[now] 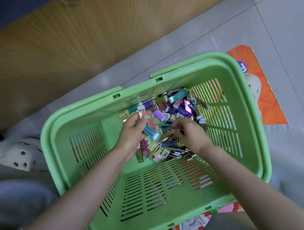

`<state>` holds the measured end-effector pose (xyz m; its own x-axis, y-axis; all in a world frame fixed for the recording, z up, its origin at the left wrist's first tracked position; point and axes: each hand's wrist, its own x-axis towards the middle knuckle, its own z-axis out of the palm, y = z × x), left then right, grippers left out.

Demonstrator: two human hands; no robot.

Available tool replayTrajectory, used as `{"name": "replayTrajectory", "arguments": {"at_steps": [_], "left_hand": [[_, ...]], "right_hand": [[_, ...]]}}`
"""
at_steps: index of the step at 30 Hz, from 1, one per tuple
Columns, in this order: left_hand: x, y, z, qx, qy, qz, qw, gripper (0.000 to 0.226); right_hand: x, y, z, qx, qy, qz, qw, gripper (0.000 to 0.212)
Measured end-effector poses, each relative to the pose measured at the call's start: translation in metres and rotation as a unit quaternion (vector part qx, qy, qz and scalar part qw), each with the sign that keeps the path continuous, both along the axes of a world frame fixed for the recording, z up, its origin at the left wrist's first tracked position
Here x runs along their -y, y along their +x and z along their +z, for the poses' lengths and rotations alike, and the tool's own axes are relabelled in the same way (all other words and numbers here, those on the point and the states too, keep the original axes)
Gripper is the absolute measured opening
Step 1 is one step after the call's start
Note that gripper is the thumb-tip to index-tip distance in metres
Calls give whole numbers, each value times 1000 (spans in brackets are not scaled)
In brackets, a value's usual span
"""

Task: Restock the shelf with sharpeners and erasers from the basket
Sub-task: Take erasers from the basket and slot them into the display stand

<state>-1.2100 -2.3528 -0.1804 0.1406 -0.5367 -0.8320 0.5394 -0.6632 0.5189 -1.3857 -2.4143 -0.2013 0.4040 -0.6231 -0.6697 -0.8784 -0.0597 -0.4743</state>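
Left fingers [143, 118] gripping erasers [150, 132], right fingers [179, 124] down in green basket [189, 63]

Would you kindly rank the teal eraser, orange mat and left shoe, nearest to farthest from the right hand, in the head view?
1. Teal eraser, held in left hand.
2. Orange mat, behind basket, right.
3. Left shoe, floor, far left.

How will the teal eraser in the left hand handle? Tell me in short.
The teal eraser looks a stiff small block, probably light: the left hand holds several at once. Its shiny sleeve may slip. Flat sides: unlikely to roll.
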Motion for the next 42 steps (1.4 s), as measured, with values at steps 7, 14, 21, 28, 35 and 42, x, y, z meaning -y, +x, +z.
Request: {"name": "replayTrajectory", "arguments": {"at_steps": [7,14,21,28,35,42], "left_hand": [[-4,2,0,22,49,-53,997,14],[-21,7,-2,34,93,-49,994,13],[-16,-3,1,-73,123,-45,989,17],[-15,12,3,-71,104,24,992,15],[-11,13,11,-68,94,40,992,16],[-18,19,10,-38,107,13,993,24]], "right_hand": [[-4,-10,-14,-153,79,299,939,56],[-1,-14,-16,-32,97,126,987,31],[-19,36,22,113,104,-140,978,27],[-26,57,36,125,133,-26,983,43],[-27,15,-15,-47,75,179,980,48],[-28,17,-32,-143,56,388,909,69]]}}
